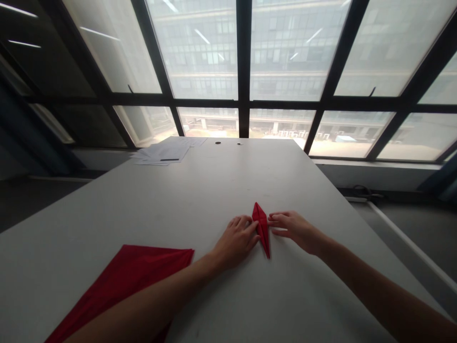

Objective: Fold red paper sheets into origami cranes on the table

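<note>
A small red folded piece [262,226], long and pointed at both ends, lies on the white table [200,200], with a crease line down its middle. My left hand [237,238] rests at its left side, fingertips touching the piece and fingers somewhat apart. On the other side, my right hand [291,228] has its fingers spread, the tips at or just beside the right edge; whether they touch is hard to tell. A larger red folded sheet [132,269] lies at the lower left, partly hidden under my left forearm.
Loose white papers [166,151] with a dark pen [169,159] on them lie at the table's far left. Two small round items [218,143] sit near the far edge. Dark-framed windows [243,62] stand beyond the table.
</note>
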The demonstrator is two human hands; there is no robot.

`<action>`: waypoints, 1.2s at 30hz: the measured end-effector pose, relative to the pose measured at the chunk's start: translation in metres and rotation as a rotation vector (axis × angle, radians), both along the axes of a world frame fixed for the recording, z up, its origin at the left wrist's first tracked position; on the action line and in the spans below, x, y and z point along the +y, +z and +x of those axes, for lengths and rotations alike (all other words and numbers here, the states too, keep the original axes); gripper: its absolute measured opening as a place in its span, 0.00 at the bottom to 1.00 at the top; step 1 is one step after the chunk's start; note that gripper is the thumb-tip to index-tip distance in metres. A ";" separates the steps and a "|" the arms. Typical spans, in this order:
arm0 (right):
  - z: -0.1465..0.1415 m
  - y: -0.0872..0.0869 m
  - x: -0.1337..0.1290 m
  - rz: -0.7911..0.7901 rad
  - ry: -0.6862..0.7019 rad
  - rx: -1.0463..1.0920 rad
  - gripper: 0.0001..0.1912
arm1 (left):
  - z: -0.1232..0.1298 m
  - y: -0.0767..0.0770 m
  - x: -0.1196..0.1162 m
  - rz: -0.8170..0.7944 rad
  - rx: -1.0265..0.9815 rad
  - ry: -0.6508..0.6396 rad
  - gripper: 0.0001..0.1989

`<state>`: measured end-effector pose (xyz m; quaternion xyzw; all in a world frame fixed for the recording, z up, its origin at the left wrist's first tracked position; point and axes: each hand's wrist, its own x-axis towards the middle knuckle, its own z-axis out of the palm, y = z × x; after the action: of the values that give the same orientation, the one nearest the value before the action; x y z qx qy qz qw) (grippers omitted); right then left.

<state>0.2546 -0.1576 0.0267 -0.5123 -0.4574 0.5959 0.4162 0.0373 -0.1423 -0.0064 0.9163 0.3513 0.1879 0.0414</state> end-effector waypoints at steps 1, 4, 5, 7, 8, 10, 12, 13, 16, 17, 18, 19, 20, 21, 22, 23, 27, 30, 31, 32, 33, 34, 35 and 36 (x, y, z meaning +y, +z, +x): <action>0.002 0.003 0.003 -0.065 -0.004 0.074 0.09 | 0.000 0.000 0.000 0.000 -0.004 -0.002 0.18; 0.005 0.007 0.017 -0.174 -0.021 0.158 0.10 | 0.000 -0.001 0.000 -0.005 -0.014 0.000 0.19; 0.005 0.007 0.022 -0.187 -0.020 0.156 0.10 | 0.000 -0.001 0.001 -0.005 -0.017 0.003 0.20; 0.002 0.005 0.030 -0.192 -0.017 0.111 0.10 | 0.000 -0.002 0.001 -0.005 -0.019 0.007 0.20; 0.000 0.004 0.032 -0.188 -0.026 0.067 0.10 | 0.000 -0.002 0.001 -0.007 -0.017 0.007 0.21; -0.007 0.001 0.035 -0.169 -0.073 -0.061 0.11 | 0.000 -0.002 0.000 -0.010 -0.014 0.010 0.20; -0.014 -0.002 0.036 -0.125 -0.127 -0.185 0.14 | 0.001 -0.003 -0.001 -0.019 -0.018 0.012 0.20; -0.017 -0.003 0.036 -0.093 -0.138 -0.218 0.16 | 0.001 -0.003 -0.001 -0.029 -0.032 0.010 0.20; -0.021 -0.005 0.036 0.039 -0.124 -0.173 0.19 | 0.001 -0.002 0.004 -0.115 -0.208 0.032 0.19; -0.021 -0.005 0.037 0.082 -0.116 -0.136 0.20 | 0.001 -0.002 0.007 -0.173 -0.330 0.065 0.20; -0.021 -0.005 0.037 0.119 -0.107 -0.103 0.21 | 0.000 0.000 0.011 -0.252 -0.471 0.108 0.21; -0.021 -0.004 0.038 0.149 -0.093 -0.078 0.22 | -0.001 0.001 0.016 -0.352 -0.610 0.148 0.23; -0.022 -0.004 0.038 0.174 -0.073 -0.059 0.23 | -0.002 0.003 0.020 -0.467 -0.732 0.174 0.24; -0.023 -0.003 0.039 0.199 -0.053 -0.042 0.24 | -0.003 0.005 0.024 -0.586 -0.821 0.179 0.25; -0.025 -0.003 0.039 0.226 -0.041 -0.023 0.25 | -0.004 0.007 0.028 -0.691 -0.877 0.168 0.25; -0.028 -0.004 0.039 0.253 -0.037 -0.004 0.25 | -0.006 0.009 0.030 -0.772 -0.906 0.150 0.24; -0.041 -0.014 0.041 0.324 -0.109 0.087 0.25 | -0.011 0.010 0.035 -0.860 -0.956 0.166 0.21; -0.049 -0.027 0.043 0.298 -0.121 0.199 0.24 | -0.012 0.009 0.034 -0.887 -1.001 0.211 0.19; -0.051 -0.031 0.043 0.271 -0.114 0.240 0.23 | -0.013 0.009 0.034 -0.889 -1.020 0.222 0.18; -0.053 -0.034 0.044 0.242 -0.102 0.271 0.22 | -0.013 0.009 0.034 -0.884 -1.041 0.233 0.18; -0.054 -0.037 0.044 0.217 -0.084 0.286 0.21 | -0.013 0.009 0.034 -0.874 -1.060 0.242 0.18; -0.054 -0.039 0.043 0.203 -0.063 0.283 0.20 | -0.013 0.008 0.034 -0.861 -1.075 0.250 0.17; -0.055 -0.040 0.043 0.201 -0.043 0.265 0.19 | -0.013 0.008 0.033 -0.849 -1.082 0.256 0.17; -0.055 -0.040 0.042 0.213 -0.026 0.239 0.18 | -0.012 0.008 0.033 -0.838 -1.081 0.256 0.16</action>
<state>0.1999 -0.1160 -0.0134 -0.3965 -0.4587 0.5954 0.5272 0.0248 -0.1092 0.0014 0.5523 0.4295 0.4698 0.5382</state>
